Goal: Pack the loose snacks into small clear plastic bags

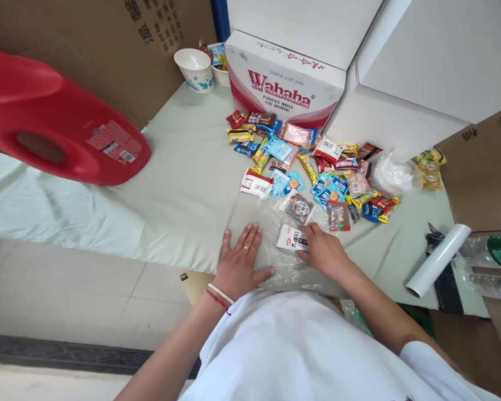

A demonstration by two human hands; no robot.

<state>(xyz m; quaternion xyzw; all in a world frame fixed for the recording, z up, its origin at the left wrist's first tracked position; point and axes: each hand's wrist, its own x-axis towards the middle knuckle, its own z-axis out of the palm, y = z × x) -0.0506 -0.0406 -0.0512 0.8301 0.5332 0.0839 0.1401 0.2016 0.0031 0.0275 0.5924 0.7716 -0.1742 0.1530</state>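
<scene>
My left hand (240, 262) lies flat with fingers spread on the left edge of a clear plastic sheet (265, 220) at the table's front. In my right hand (323, 250) is the right end of a small white snack packet (291, 238) with dark print, low over the plastic. Just beyond it on the plastic is a dark snack packet with a round white label (299, 208). A brown packet (339, 216) lies to its right, and blue-and-white packets (330, 190) are a little farther back. My right fingertips are partly hidden.
A pile of wrapped snacks (279, 149) spreads before a Wahaba-style white-and-red carton (284, 83). A large red jug (62, 122) stands left, paper cups (195, 69) at the back. On the right are a crumpled clear bag (396, 172), a white roll (438, 260) and plastic bottles (490, 252).
</scene>
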